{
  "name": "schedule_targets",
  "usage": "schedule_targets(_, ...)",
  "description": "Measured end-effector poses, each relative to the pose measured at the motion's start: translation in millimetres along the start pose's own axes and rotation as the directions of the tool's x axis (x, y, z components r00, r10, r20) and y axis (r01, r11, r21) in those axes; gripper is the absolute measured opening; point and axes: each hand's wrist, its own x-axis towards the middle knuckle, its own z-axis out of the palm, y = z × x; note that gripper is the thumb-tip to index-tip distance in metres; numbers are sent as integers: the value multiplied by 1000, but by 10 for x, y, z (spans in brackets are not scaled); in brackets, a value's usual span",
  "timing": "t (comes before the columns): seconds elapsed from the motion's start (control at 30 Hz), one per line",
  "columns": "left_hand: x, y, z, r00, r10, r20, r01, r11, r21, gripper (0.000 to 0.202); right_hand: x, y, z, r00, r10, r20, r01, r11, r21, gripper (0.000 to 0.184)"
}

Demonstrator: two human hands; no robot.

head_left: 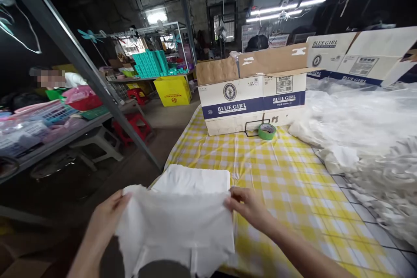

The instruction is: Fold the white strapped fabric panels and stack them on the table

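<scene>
I hold a white cloth [177,226] stretched between both hands at the near edge of the table. My left hand [107,217] pinches its upper left corner and my right hand [246,206] pinches its upper right corner. Just beyond the cloth lies a folded white stack [192,179] on the yellow checked tablecloth [276,173].
An open Blue Girl cardboard box [254,100] stands at the far end of the table, with a green tape roll [267,131] in front. A heap of white fabric in clear plastic [365,139] fills the right side. Left are shelves, red stools [137,124] and a seated person [65,80].
</scene>
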Motion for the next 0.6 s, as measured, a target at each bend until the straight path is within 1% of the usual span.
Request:
schedule_targets(0.03,140,37,129,999,18,48,-23,995,94,34,192,178,117,995,81,-55,-82,997,-14,26)
schedule_targets(0.07,265,83,274,997,58,59,-68,980,188,32,365,344,215,989,111,-99,-115,993,-28,25)
schedule_targets(0.13,453,185,569,993,108,57,-121,935,333,30,626,616,344,971,150,-183,-164,984,-63,25)
schedule_targets(0.2,567,283,814,985,167,48,-172,897,408,30,769,800,398,950,166,-266,-199,975,-103,25)
schedule_targets(0.23,606,328,905,982,186,40,-184,883,432,30,804,864,406,937,172,-303,-217,969,-121,24)
schedule_targets(0.3,671,407,1025,978,206,15,-188,856,481,31,831,953,406,918,182,-354,-247,957,-149,24)
schedule_targets(0.4,772,503,1114,973,230,-6,-186,802,567,32,839,1032,403,899,192,-393,-280,943,-181,24)
schedule_targets(0.47,842,552,1168,969,248,4,-201,776,597,33,854,1066,410,887,198,-417,-303,931,-202,25)
schedule_targets(0.6,942,600,1309,959,280,51,-252,752,609,32,893,1119,424,869,197,-454,-336,909,-249,25)
